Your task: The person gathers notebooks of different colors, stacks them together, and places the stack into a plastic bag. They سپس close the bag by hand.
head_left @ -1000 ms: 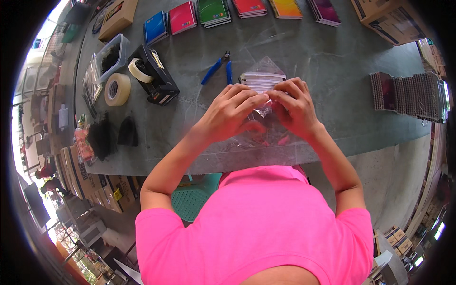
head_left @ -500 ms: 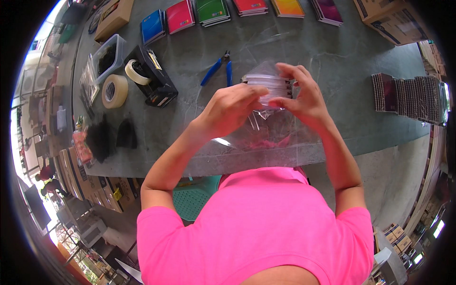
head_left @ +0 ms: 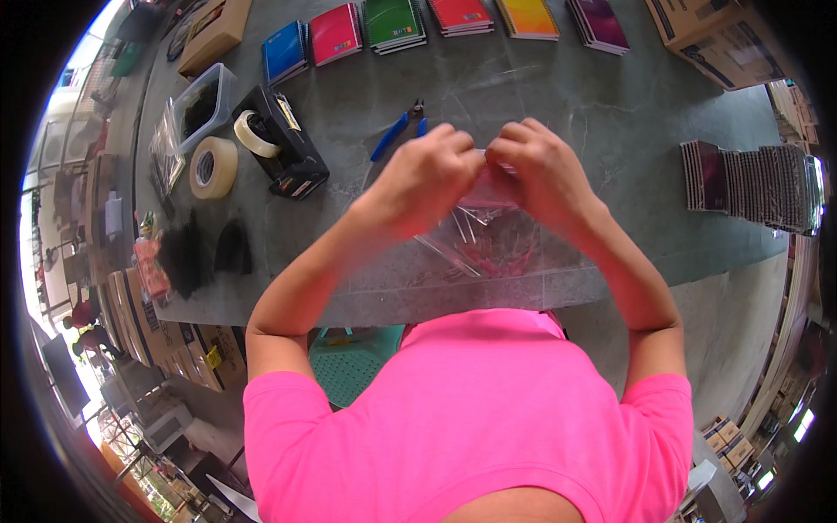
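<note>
Both my hands meet over the near middle of the table, knuckles up and fingers curled in. My left hand (head_left: 433, 179) and my right hand (head_left: 536, 170) pinch a clear plastic bag (head_left: 488, 240), whose loose, shiny part spreads toward the table's near edge. Between the hands shows a pinkish strip of the bundle of notebooks (head_left: 485, 193) in the bag; the rest is hidden by my fingers. Just beyond my left hand lie blue-handled cutting pliers (head_left: 394, 135).
Stacks of coloured spiral notebooks (head_left: 395, 24) line the far side. Left are a tape dispenser (head_left: 292, 144), a tape roll (head_left: 214, 167), a plastic tub (head_left: 228, 91) and black bundles (head_left: 181, 257). A long notebook stack (head_left: 758, 187) and a cardboard box (head_left: 728, 48) stand right.
My fingers have closed and both hands have drawn together over the bundle, covering its page edges. The loose part of the bag has shifted and wrinkled toward me.
</note>
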A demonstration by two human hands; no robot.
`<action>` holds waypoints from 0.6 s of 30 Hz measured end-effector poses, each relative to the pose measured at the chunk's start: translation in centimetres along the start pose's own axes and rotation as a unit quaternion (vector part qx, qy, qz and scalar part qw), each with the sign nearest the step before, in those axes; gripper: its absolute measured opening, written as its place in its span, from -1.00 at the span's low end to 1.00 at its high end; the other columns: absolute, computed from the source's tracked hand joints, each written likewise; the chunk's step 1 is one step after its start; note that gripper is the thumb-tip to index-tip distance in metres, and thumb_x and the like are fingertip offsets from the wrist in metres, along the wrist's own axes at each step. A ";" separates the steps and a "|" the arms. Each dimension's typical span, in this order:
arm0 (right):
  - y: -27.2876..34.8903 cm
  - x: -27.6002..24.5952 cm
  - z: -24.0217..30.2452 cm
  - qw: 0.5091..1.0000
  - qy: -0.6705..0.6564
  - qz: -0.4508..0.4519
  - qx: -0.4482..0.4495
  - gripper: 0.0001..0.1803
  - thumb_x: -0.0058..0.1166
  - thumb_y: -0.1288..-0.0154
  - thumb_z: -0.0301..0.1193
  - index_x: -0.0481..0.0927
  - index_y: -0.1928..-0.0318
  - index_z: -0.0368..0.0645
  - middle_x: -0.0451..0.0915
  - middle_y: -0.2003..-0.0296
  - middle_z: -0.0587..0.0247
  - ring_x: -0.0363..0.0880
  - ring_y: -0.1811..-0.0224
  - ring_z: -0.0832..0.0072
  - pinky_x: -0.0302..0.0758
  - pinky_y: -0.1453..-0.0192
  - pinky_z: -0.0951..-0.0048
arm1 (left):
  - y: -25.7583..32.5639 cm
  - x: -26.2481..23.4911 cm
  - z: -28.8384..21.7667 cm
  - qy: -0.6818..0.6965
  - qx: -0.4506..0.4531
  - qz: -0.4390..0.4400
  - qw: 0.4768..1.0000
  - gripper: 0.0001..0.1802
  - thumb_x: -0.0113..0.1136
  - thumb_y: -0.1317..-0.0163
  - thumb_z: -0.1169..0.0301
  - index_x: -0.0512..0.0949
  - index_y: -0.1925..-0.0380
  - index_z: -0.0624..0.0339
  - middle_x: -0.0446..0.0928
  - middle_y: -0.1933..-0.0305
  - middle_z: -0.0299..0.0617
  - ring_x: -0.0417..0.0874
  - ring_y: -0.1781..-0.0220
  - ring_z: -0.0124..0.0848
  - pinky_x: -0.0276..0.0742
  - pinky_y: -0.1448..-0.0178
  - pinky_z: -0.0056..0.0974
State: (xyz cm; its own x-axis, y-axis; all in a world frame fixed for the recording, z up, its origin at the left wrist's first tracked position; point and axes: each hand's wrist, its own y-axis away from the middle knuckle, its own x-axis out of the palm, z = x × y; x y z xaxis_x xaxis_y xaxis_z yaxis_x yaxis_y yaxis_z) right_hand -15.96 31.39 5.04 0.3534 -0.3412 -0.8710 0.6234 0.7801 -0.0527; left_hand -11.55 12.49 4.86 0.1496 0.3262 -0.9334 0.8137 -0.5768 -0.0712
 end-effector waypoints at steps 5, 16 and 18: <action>5.2 1.8 1.8 0.986 0.133 -0.065 -0.079 -0.70 0.05 -0.17 -0.44 0.57 0.07 -0.23 0.53 0.01 0.14 0.39 -0.19 0.25 0.30 -0.27 0.25 | 3.1 1.8 -2.8 -0.041 0.028 -0.139 0.989 -0.59 0.30 0.13 0.43 0.56 0.19 0.30 0.54 0.17 -0.12 0.53 0.06 -0.18 0.50 0.03 -0.19; 4.9 5.2 0.1 0.980 -0.005 -0.172 -0.098 -0.68 0.10 -0.21 -0.43 0.57 0.00 -0.15 0.51 -0.09 0.20 0.36 -0.26 0.29 0.21 -0.36 0.19 | 5.3 6.5 -2.6 -0.089 0.065 -0.293 0.950 -0.69 0.20 0.07 0.46 0.60 0.23 0.21 0.54 0.02 -0.18 0.53 0.01 -0.23 0.41 -0.07 -0.13; 5.0 5.5 0.2 0.980 0.011 -0.166 -0.108 -0.68 0.10 -0.20 -0.44 0.58 0.00 -0.14 0.50 -0.10 0.21 0.35 -0.27 0.29 0.21 -0.36 0.20 | 5.7 6.7 -2.6 -0.087 0.055 -0.297 0.949 -0.71 0.21 0.04 0.43 0.60 0.24 0.20 0.53 0.03 -0.18 0.52 0.01 -0.23 0.40 -0.06 -0.14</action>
State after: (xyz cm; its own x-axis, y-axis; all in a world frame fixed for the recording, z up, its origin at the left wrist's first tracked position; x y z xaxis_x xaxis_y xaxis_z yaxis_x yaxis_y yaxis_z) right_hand -10.76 33.30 0.07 0.1400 -0.5851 -0.7988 0.5381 0.7221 -0.4347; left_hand -4.43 13.34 -0.88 -0.4203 0.4955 -0.7602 0.6605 -0.4074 -0.6307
